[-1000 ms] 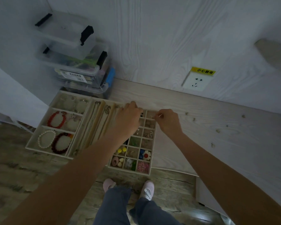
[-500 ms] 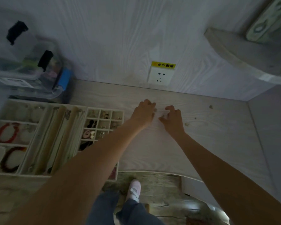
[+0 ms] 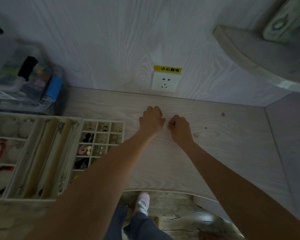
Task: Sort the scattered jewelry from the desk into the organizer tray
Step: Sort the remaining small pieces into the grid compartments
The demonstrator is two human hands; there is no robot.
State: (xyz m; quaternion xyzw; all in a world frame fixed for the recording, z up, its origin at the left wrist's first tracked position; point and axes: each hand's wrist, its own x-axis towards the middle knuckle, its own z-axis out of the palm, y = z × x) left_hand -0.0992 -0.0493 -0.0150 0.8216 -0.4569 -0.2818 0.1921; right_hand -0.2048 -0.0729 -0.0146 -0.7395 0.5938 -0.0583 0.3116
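Note:
The beige organizer tray (image 3: 102, 120) sits on the left of the desk, with bracelets, necklaces and small pieces in its compartments. Both hands are on the pale wood desk (image 3: 232, 153) to the right of the tray, close together. My left hand (image 3: 151, 120) has its fingers curled and pinches a tiny jewelry piece at its fingertips. My right hand (image 3: 180, 127) is curled the same way and pinches another tiny piece. Three small loose pieces lie further right: one (image 3: 223, 114) near the back, one (image 3: 205, 128) in the middle, and one (image 3: 195, 135) nearest my right wrist.
Stacked clear plastic boxes (image 3: 21, 80) with black latches stand behind the tray at the back left. A wall socket (image 3: 164, 82) with a yellow label is straight ahead. A curved shelf (image 3: 258, 54) juts out at the upper right. The desk's front edge (image 3: 163, 189) curves inward above my feet.
Both hands left the tray's small compartments and moved right onto the bare desk. Their fingers then curled over two small pieces lying there. The view swung right.

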